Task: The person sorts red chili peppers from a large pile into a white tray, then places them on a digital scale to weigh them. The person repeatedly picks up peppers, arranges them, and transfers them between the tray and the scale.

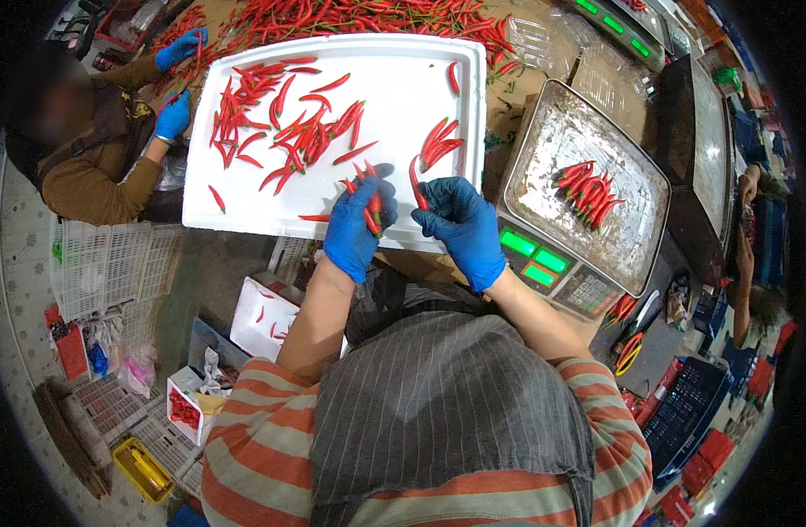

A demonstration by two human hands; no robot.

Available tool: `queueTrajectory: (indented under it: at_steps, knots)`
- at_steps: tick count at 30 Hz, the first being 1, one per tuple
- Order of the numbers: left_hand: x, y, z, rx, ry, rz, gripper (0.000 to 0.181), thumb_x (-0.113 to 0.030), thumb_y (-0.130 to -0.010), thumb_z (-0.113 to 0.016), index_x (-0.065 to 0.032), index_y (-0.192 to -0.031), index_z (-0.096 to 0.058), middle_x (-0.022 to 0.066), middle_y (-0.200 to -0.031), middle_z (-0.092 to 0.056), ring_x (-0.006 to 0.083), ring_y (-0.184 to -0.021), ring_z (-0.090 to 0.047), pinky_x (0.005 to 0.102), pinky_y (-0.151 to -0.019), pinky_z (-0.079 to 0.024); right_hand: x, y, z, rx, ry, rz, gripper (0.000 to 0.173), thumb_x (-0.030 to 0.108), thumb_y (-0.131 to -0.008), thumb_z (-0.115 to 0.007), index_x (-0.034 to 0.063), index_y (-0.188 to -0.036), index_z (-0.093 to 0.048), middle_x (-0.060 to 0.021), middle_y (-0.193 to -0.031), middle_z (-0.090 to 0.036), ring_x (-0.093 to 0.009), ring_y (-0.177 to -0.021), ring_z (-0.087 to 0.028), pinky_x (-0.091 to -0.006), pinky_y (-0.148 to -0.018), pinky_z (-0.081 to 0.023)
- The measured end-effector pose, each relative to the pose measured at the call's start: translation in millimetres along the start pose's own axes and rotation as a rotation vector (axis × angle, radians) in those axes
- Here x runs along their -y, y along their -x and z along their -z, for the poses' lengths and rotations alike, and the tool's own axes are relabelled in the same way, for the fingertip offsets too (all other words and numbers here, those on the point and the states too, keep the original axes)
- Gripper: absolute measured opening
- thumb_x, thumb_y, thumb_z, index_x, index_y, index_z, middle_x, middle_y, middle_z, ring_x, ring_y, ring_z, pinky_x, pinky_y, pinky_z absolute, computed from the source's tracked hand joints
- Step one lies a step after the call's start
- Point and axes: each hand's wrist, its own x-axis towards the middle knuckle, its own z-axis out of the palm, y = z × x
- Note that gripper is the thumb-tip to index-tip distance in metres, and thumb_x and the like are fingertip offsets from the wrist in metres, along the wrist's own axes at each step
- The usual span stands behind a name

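Blue gloves cover both of my hands. My left hand [358, 221] is closed around several red chillies [375, 209] over the front edge of a white foam tray [403, 59]. Between thumb and fingers, my right hand [462, 221] pinches one red chilli [416, 183], its tip pointing up. A small bunch of chillies [440, 145] lies in the tray just beyond that hand. Looser piles of chillies [311, 141] spread over the tray's middle and left. To the right, a neat cluster of chillies [589, 194] rests on the metal pan of a digital scale [548, 151].
A large heap of chillies [363, 16] covers the table behind the tray. Clear plastic boxes [541, 46] and a second scale [623, 29] stand at back right. A gloved co-worker [107, 145] handles chillies at left. Scissors [629, 352] lie right of me; crates [113, 263] stand lower left.
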Motion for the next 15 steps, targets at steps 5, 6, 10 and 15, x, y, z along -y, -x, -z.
queueTrajectory:
  at_steps: [5,6,10,15]
  knots:
    - [8.8,15.9,-20.4,-0.023,-0.121,0.023,0.025,-0.024,-0.085,-0.061,-0.0084,-0.104,-0.06,-0.0017,-0.074,-0.056,0.0062,-0.062,-0.05,0.019,-0.051,-0.037,-1.2,6.0,-0.6,-0.012,-0.154,-0.047,0.02,0.002,-0.075,-0.07,-0.0006,-0.089,-0.055,-0.0071,-0.076,-0.063,-0.008,-0.061,-0.056,-0.0207,-0.053,-0.047]
    - [9.4,17.1,-23.8,-0.03,-0.137,0.034,0.023,-0.024,-0.083,-0.063,-0.0095,-0.101,-0.061,-0.0023,-0.074,-0.056,0.0063,-0.061,-0.049,0.0187,-0.051,-0.037,-2.6,6.6,-1.0,-0.012,-0.174,-0.049,0.02,0.001,-0.075,-0.069,-0.0002,-0.089,-0.055,-0.0075,-0.075,-0.063,-0.009,-0.061,-0.058,-0.0206,-0.052,-0.047]
    - [17.5,12.9,-20.2,0.004,-0.112,0.03,0.019,-0.023,-0.082,-0.064,-0.0109,-0.097,-0.061,-0.0027,-0.075,-0.057,0.0075,-0.063,-0.052,0.0195,-0.054,-0.04,-10.9,9.8,-2.0,0.015,-0.251,-0.066,0.018,0.004,-0.076,-0.069,-0.0001,-0.087,-0.056,-0.0056,-0.074,-0.062,-0.007,-0.062,-0.055,-0.021,-0.055,-0.047]
    - [14.8,14.0,-27.3,-0.009,-0.074,0.072,0.018,-0.021,-0.081,-0.065,-0.0108,-0.095,-0.06,-0.0016,-0.078,-0.058,0.0099,-0.07,-0.057,0.0223,-0.058,-0.044,-13.4,12.8,-5.1,0.044,-0.088,0.013,0.014,0.005,-0.079,-0.068,0.0003,-0.085,-0.056,-0.0027,-0.072,-0.06,-0.007,-0.064,-0.054,-0.0218,-0.058,-0.046]
